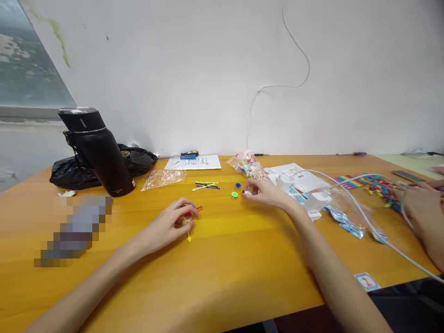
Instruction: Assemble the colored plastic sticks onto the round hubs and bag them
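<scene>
My left hand [175, 219] rests low over the table, fingers loosely curved and apart. Under and between them lie a red plastic arrow piece [199, 208], a yellow arrow [189, 237] and a pale small disc [187, 221], partly hidden by the fingers. My right hand [265, 192] is closed in a pinch on a small white piece [247, 193], mostly covered by the fingertips. Just left of it are a green disc [235, 195] and a blue ring-like disc [238, 185]. Between the hands, farther back, green, blue and white plastic arrows [207, 186] lie crossed.
A black bottle [100, 152] stands at left before a black bag [142, 159]. Behind are a clear plastic wrapper [163, 179], printed paper [210, 162] and a bag of colourful pieces [248, 165]. White cables [360, 212] cross the right side, near another person's hand [421, 203].
</scene>
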`<state>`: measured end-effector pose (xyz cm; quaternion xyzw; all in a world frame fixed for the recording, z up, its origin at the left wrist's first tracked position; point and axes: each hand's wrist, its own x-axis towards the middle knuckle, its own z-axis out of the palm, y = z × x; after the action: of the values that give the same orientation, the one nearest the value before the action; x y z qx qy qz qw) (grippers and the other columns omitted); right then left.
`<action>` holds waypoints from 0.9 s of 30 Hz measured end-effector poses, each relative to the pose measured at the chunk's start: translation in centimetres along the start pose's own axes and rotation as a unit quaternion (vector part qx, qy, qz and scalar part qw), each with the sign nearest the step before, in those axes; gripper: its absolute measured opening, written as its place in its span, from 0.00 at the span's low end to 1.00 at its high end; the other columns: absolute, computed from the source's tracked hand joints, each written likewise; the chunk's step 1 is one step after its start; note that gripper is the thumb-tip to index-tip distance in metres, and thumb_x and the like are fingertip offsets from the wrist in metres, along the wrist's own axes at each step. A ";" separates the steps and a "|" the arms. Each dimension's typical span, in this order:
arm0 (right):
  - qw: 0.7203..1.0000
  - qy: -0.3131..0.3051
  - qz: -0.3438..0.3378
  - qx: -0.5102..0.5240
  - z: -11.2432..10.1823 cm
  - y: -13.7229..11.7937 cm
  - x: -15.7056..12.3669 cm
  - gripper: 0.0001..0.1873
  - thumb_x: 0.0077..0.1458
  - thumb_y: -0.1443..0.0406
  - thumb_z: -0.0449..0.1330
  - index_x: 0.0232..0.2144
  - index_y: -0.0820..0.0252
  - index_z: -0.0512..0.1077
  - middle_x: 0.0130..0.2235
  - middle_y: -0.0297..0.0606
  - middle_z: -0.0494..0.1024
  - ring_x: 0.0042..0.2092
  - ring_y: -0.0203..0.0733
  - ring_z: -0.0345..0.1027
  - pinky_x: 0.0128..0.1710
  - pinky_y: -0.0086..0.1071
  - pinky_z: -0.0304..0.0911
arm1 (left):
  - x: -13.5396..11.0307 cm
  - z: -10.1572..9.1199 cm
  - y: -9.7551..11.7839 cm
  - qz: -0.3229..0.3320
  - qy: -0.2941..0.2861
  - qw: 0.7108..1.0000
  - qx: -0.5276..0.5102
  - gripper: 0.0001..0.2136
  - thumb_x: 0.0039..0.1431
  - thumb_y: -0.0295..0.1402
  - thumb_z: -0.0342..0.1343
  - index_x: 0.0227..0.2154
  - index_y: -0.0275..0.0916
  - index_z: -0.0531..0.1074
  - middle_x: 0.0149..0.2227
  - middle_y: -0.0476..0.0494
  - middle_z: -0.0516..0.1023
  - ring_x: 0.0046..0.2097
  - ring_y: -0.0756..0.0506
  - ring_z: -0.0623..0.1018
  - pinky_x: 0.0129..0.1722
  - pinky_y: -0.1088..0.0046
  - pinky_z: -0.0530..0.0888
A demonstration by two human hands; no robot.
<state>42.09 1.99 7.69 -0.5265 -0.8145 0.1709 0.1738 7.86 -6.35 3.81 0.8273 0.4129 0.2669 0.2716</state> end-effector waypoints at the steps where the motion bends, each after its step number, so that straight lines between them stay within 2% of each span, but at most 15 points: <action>1: 0.997 -0.067 0.014 -0.024 -0.1 0.2 -0.2 0.07 0.55 0.61 0.62 0.34 0.58 0.72 0.31 0.35 0.78 0.31 0.39 0.69 0.30 0.30 0.57 | 0.0 0.0 0.0 -0.005 -0.002 1.000 -0.006 0.08 0.67 0.34 0.51 0.43 0.43 0.74 0.51 0.42 0.72 0.46 0.44 0.76 0.45 0.66 0.74; 3: 0.989 -0.131 0.039 -0.061 0.1 0.3 -0.6 0.07 0.54 0.61 0.63 0.35 0.57 0.71 0.31 0.35 0.78 0.30 0.40 0.70 0.28 0.29 0.55 | 0.1 0.1 -0.2 -0.015 -0.002 1.000 -0.017 0.08 0.66 0.34 0.51 0.43 0.42 0.73 0.50 0.42 0.73 0.42 0.45 0.76 0.43 0.67 0.74; 5: 0.987 -0.120 0.051 -0.097 0.3 0.0 -0.8 0.12 0.55 0.57 0.64 0.38 0.57 0.71 0.31 0.36 0.78 0.31 0.42 0.71 0.28 0.30 0.54 | 0.2 0.1 -0.4 -0.021 0.003 1.000 -0.021 0.08 0.66 0.33 0.51 0.43 0.42 0.73 0.50 0.42 0.74 0.41 0.45 0.76 0.42 0.67 0.74; 8: 0.988 -0.010 0.069 -0.141 0.5 -1.4 -0.7 0.20 0.59 0.49 0.61 0.41 0.58 0.70 0.29 0.38 0.78 0.32 0.45 0.71 0.29 0.31 0.53 | 0.4 0.0 -0.7 -0.028 0.026 0.999 -0.034 0.08 0.66 0.34 0.53 0.45 0.42 0.73 0.49 0.42 0.75 0.46 0.44 0.76 0.46 0.65 0.74; 10: 0.988 0.068 0.050 -0.128 1.1 -2.9 -0.8 0.18 0.66 0.50 0.54 0.40 0.58 0.69 0.28 0.37 0.77 0.31 0.44 0.71 0.30 0.32 0.53 | 0.4 0.0 -0.7 -0.037 0.049 0.996 -0.063 0.09 0.66 0.36 0.54 0.46 0.42 0.73 0.48 0.41 0.75 0.48 0.43 0.77 0.49 0.63 0.74; 11: 0.990 0.089 0.021 -0.103 1.7 -3.8 -0.9 0.17 0.68 0.52 0.51 0.40 0.58 0.69 0.29 0.37 0.77 0.31 0.43 0.71 0.31 0.31 0.54 | 0.5 0.0 -0.7 -0.041 0.058 0.994 -0.080 0.09 0.66 0.37 0.54 0.47 0.42 0.72 0.48 0.41 0.75 0.49 0.43 0.77 0.50 0.63 0.74; 12: 0.994 0.090 -0.018 -0.066 2.5 -4.7 -1.0 0.16 0.70 0.53 0.50 0.40 0.57 0.69 0.30 0.36 0.77 0.32 0.41 0.71 0.31 0.31 0.55 | 0.5 0.1 -0.6 -0.045 0.064 0.992 -0.096 0.10 0.66 0.37 0.54 0.47 0.42 0.72 0.48 0.41 0.76 0.49 0.43 0.77 0.50 0.62 0.74; 15: 0.991 0.033 -0.127 0.032 5.6 -7.4 -1.7 0.13 0.69 0.54 0.54 0.44 0.56 0.69 0.39 0.37 0.79 0.37 0.39 0.72 0.35 0.30 0.60 | 0.5 0.3 -0.2 -0.044 0.070 0.988 -0.130 0.10 0.67 0.39 0.55 0.47 0.42 0.72 0.46 0.41 0.78 0.47 0.43 0.78 0.51 0.62 0.74; 17: 0.981 -0.005 -0.189 0.034 7.8 -8.7 -2.1 0.11 0.69 0.56 0.55 0.42 0.57 0.70 0.42 0.39 0.78 0.40 0.40 0.72 0.39 0.31 0.62 | 0.5 0.4 0.1 -0.043 0.069 0.986 -0.143 0.10 0.67 0.39 0.55 0.47 0.42 0.72 0.46 0.42 0.78 0.47 0.43 0.79 0.51 0.62 0.75; 19: 0.976 -0.016 -0.219 0.013 9.3 -9.2 -2.3 0.10 0.70 0.60 0.53 0.39 0.58 0.69 0.41 0.40 0.77 0.41 0.40 0.71 0.40 0.31 0.62 | 0.5 0.4 0.2 -0.043 0.071 0.986 -0.144 0.10 0.67 0.40 0.55 0.47 0.42 0.72 0.46 0.42 0.78 0.46 0.43 0.79 0.51 0.62 0.75; 21: 0.975 -0.010 -0.221 0.000 9.9 -9.1 -2.3 0.10 0.71 0.63 0.52 0.38 0.59 0.69 0.40 0.40 0.77 0.40 0.40 0.70 0.40 0.32 0.62 | 0.5 0.3 0.1 -0.047 0.082 0.986 -0.136 0.10 0.67 0.40 0.55 0.46 0.43 0.72 0.46 0.42 0.78 0.47 0.43 0.79 0.51 0.62 0.74; 25: 0.982 0.031 -0.186 0.013 9.8 -8.3 -2.0 0.08 0.70 0.64 0.52 0.39 0.58 0.69 0.40 0.39 0.77 0.41 0.41 0.71 0.41 0.32 0.62 | 0.5 -0.4 -0.8 -0.070 0.123 0.983 -0.118 0.10 0.66 0.40 0.55 0.46 0.44 0.73 0.48 0.42 0.78 0.49 0.42 0.78 0.51 0.62 0.75; 27: 0.985 0.058 -0.159 0.033 9.6 -8.0 -1.9 0.08 0.70 0.64 0.52 0.39 0.58 0.69 0.40 0.38 0.77 0.39 0.40 0.71 0.39 0.31 0.61 | 0.5 -0.7 -1.6 -0.085 0.109 0.983 -0.119 0.11 0.65 0.40 0.55 0.46 0.43 0.72 0.47 0.41 0.78 0.48 0.42 0.78 0.49 0.62 0.75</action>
<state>32.02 -3.72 2.72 -0.3931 -0.8704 0.1371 0.2630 6.78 -4.96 3.30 0.7170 0.4744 0.3783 0.3431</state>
